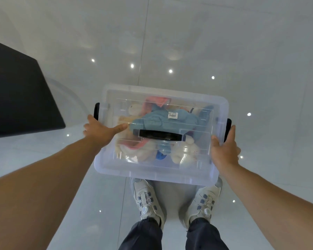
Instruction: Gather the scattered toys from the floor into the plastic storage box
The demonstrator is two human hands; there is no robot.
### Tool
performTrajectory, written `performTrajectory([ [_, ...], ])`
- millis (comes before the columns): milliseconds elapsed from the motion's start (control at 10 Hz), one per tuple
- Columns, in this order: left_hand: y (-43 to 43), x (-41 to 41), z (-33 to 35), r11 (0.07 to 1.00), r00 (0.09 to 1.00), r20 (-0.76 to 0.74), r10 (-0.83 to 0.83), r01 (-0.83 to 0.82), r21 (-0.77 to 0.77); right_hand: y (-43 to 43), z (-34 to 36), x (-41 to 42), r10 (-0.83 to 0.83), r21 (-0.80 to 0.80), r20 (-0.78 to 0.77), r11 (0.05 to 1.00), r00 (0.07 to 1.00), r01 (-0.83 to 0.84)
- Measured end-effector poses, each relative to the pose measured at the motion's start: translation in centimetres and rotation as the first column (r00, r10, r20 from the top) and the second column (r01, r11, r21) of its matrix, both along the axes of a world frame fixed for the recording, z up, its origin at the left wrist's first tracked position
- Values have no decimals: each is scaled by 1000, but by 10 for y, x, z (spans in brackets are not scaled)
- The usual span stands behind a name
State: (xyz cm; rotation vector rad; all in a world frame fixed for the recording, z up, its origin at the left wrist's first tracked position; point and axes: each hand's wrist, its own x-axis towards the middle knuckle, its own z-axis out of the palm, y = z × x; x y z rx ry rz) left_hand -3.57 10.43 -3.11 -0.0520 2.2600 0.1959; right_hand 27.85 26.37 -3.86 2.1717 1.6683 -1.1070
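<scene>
Head view, the only one. Clear plastic storage box (152, 173) with its lid on, held level in front of the person. Its near edge hides the toes of both shoes (148, 201), so it looks to be off the floor (242, 51), though I cannot be sure. The toys are inside, seen through the lid: a blue plush (166, 121) on top, with pink and cream ones under it. Left grip (99, 131) clasps the box's left side, thumb laid flat across the lid, fingers curled over the edge and out of sight. Right grip (224, 150) clasps the right side, thumb on the lid rim, fingers wrapped round below. Black carry handle (160, 135) on the lid is untouched. A black latch shows at each end, left latch (97, 110) and right latch (228, 129); I cannot tell whether either is snapped shut. Risks, as I judge them: if the latches are loose and the hold is on the lid rim, the lid could lift off and the box drop. The plastic is smooth, so it could slip or tilt. The box also blocks the person's view of their own feet on glossy tile. Edges: a dark block (16, 91) sits close on the left, beside the left forearm, so a swing that way could clip its corner. The far and right floor shows only tile seams and light reflections, so the room to move lies there.
</scene>
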Motion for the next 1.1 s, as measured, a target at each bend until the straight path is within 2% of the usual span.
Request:
performTrajectory([
  [100,7,16,9,986,981,-161,-106,83,-146,2,8,-7,27,29,165,999,986,-32],
  [200,13,22,13,994,979,-198,-45,23,-110,3,17,-21,-67,76,98,995,993,60],
  [400,19,29,9,996,963,-269,-10,-14,-88,2,16,-17,-9,138,134,990,991,-9],
  [600,16,31,11,1000,957,-288,-23,16,-27,5,18,-17,-1,178,108,984,994,-18],
  [800,68,19,9,990,955,-289,-62,96,104,49,15,-21,-52,278,101,960,994,22],
  [900,90,17,4,986,956,-279,-93,127,108,74,13,-21,-8,317,78,948,997,-17],
  [1000,97,16,2,984,952,-283,-116,149,98,90,8,-20,46,285,59,956,997,-61],
  [1100,82,9,8,967,960,-216,-178,211,143,89,16,-11,67,154,11,986,998,-68],
])
